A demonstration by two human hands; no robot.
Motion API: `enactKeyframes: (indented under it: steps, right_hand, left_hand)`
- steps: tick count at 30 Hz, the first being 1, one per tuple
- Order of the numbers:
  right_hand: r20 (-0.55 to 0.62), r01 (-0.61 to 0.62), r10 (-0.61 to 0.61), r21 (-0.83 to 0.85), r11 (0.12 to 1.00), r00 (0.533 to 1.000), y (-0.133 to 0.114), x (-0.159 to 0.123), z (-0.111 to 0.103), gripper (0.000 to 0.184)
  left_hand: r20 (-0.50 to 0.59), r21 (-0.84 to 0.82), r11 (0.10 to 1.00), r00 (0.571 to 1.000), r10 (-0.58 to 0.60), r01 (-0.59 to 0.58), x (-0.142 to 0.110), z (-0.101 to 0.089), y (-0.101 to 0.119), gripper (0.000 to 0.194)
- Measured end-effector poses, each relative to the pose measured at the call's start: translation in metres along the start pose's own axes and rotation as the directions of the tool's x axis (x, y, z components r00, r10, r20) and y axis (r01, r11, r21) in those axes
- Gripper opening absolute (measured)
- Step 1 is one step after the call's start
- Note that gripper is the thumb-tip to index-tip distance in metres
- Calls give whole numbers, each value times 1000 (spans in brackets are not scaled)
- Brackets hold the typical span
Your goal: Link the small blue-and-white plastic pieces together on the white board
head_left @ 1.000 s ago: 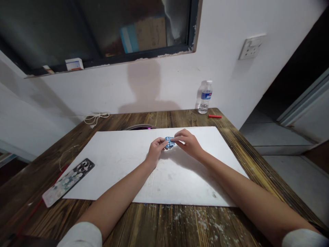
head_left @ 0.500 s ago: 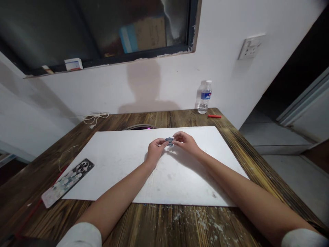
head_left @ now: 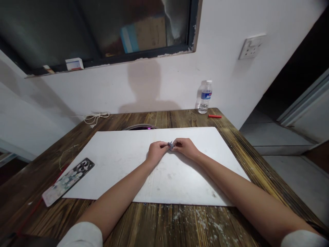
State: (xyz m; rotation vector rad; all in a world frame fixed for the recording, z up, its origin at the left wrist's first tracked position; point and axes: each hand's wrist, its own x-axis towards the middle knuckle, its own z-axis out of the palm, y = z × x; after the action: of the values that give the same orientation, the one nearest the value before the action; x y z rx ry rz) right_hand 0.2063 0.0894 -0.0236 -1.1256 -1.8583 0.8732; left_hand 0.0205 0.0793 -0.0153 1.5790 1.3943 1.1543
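A small blue-and-grey object sits between my fingertips, low over a large white sheet. It is mostly hidden by my fingers, and its exact kind is too small to tell. My left hand pinches it from the left side. My right hand grips it from the right, with its fingers almost meeting those of my left hand. Both forearms rest low across the sheet.
The sheet lies on a scorched-looking wooden table. A patterned flat plastic strip lies at the left. A water bottle, a red stick, coiled white string and a dark round rim stand farther back.
Both hands have dropped closer to the sheet and come together. The small object now sits lower, is more covered by my fingers and looks turned.
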Motion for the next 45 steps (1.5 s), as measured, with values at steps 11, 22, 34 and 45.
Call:
enactKeyframes:
  steps: [11, 22, 34, 45]
  right_hand:
    - [-97, 115, -113, 20, 993, 989, 0, 1, -2, 28]
    - [-36, 34, -32, 44, 998, 999, 6, 2, 0, 21]
    - [53, 135, -125, -469, 873, 991, 5, 3, -8, 19]
    - [248, 289, -153, -727, 623, 956, -19, -3, -8, 23]
  left_hand:
    - [92, 127, 989, 994, 61, -73, 1, -1, -6, 17]
    - [70, 100, 992, 995, 65, -72, 0, 0, -4, 14]
    - [-107, -302, 951, 989, -98, 62, 5, 4, -6, 26]
    - [-102, -350, 934, 988, -115, 72, 4, 4, -1, 28]
